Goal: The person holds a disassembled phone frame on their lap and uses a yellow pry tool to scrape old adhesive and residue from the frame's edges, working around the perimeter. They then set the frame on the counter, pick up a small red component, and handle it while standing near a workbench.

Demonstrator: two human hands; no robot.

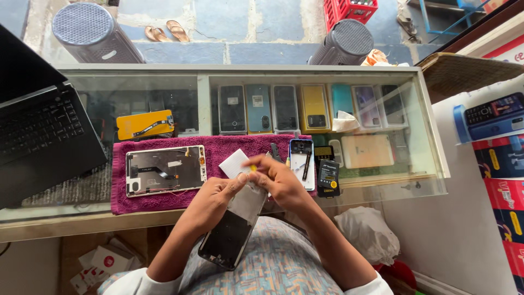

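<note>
My left hand [215, 198] grips the upper side of an opened phone frame [233, 229] that leans from my lap toward the counter edge. Over the frame's top end, my right hand [275, 177] pinches a small yellow-tipped tool [253, 167] with its fingers closed. A white card or cloth [234, 163] lies on the purple towel [136, 202] just behind my fingers. To the left on the towel rests a detached phone screen panel [165, 170], inner side up. On the right lie a phone back shell [301, 162] with a tool across it and a black battery [328, 178].
A glass display counter [431, 164] holds several phones and cases under its top. A black laptop [43, 136] sits at the left, a yellow phone part [144, 124] behind the towel. Two grey stools [93, 30] stand beyond; boxes are stacked at right [499, 158].
</note>
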